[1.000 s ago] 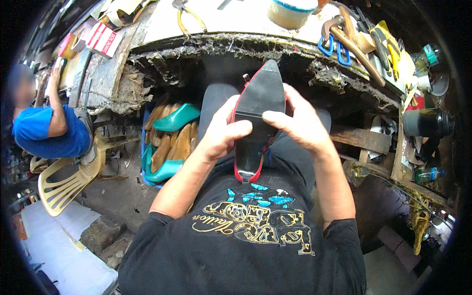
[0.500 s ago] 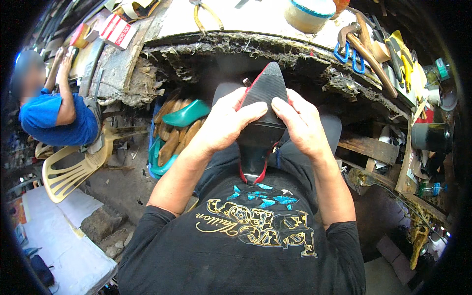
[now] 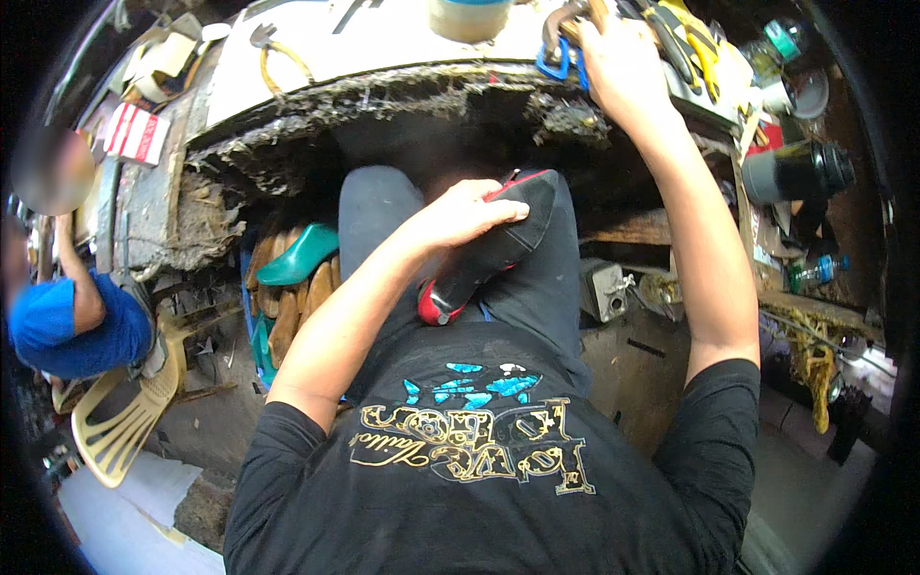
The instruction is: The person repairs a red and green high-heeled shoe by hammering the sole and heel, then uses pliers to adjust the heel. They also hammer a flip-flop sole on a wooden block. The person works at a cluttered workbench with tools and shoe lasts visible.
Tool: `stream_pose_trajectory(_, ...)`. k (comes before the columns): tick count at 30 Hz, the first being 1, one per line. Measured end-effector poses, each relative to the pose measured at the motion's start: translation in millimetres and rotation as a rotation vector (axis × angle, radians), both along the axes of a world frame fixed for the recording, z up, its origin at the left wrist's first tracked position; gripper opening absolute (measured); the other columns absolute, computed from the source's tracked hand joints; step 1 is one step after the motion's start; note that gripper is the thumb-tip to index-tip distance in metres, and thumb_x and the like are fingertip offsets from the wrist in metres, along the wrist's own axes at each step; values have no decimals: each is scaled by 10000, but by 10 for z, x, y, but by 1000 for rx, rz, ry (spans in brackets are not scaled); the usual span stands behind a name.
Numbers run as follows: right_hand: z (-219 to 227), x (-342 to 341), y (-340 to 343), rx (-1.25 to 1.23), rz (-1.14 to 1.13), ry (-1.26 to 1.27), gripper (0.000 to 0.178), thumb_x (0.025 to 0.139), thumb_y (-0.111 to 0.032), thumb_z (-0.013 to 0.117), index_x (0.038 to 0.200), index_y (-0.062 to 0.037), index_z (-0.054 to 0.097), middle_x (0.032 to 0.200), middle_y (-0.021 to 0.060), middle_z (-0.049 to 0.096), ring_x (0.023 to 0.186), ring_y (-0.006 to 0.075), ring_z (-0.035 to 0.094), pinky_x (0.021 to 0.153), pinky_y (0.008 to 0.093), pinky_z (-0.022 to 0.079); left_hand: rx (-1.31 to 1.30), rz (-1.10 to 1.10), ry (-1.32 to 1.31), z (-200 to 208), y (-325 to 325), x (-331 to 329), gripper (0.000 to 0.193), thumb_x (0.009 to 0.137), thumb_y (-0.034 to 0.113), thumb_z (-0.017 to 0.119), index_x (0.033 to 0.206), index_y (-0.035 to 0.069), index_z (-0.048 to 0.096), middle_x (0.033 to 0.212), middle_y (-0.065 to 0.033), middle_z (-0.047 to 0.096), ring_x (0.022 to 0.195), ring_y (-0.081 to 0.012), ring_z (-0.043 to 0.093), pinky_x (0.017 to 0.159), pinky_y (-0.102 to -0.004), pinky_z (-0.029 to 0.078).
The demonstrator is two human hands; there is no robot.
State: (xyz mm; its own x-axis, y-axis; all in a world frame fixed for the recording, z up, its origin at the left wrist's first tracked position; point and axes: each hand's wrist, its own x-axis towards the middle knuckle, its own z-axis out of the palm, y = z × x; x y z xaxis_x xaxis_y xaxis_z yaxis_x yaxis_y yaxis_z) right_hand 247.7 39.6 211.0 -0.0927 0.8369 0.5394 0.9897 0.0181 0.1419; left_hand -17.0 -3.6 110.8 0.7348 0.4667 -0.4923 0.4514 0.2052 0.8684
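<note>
My left hand (image 3: 470, 216) is closed around a red and black shoe (image 3: 532, 225) that rests on my lap. The shoe lies slanted with its black sole up; its pointed toe aims away and its red-edged heel end is near my shirt. My right arm stretches out to the bench at the upper right. There my right hand (image 3: 618, 72) closes over the handle of a hammer (image 3: 556, 29), whose curved metal head shows left of the fingers. Most of that handle is hidden under the hand. Blue-handled scissors (image 3: 556, 65) lie just beside it.
On the ragged-edged bench (image 3: 364, 81) are pincers (image 3: 273, 57), a tub (image 3: 470, 17) and yellow-handled tools (image 3: 704, 53). Below left, a crate holds wooden and green shoe lasts (image 3: 299, 254). A person in blue (image 3: 72, 321) sits at far left by a plastic chair (image 3: 129, 422).
My right hand has left the shoe and reached up to the hammer on the bench. The shoe has tilted and lowered onto my lap in my left hand. The view has shifted right.
</note>
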Motion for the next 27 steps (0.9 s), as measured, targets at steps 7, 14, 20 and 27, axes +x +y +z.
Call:
stream_pose_trajectory(7, 242, -40, 93, -166, -127, 124, 544, 958, -324, 627, 1409, -28, 553, 1145, 286, 688, 1053, 430, 682, 905, 492, 549, -62, -43, 23, -297, -188, 161, 623, 799, 431, 787, 1214, -18, 665, 1029, -110, 724, 935, -193, 674, 877, -332, 538)
stream_pose_trajectory(14, 232, 114, -419, -238, -62, 231, 280, 959, -204, 624, 1135, 5, 683, 1068, 227, 717, 995, 388, 699, 857, 496, 535, -130, 11, -29, -238, -213, 108, 490, 809, 315, 810, 1150, -8, 671, 1015, -124, 720, 911, -186, 672, 819, -328, 542)
stream_pose_trajectory(20, -170, -257, -1801, -441, -6, 757, 347, 965, -268, 685, 1187, -1, 689, 984, 202, 744, 872, 404, 730, 778, 430, 580, -131, -11, -33, -297, -218, 111, 547, 793, 373, 807, 1181, 10, 675, 1004, -74, 712, 925, -161, 644, 856, -315, 517)
stream_pose_trajectory(27, -507, -571, -1896, -300, -24, 829, 352, 966, -135, 676, 1305, -49, 629, 1088, 193, 734, 959, 342, 738, 852, 419, 589, -114, -51, -36, -321, -217, 167, 539, 804, 364, 812, 1194, 20, 674, 1023, -66, 704, 950, -153, 631, 883, -313, 508)
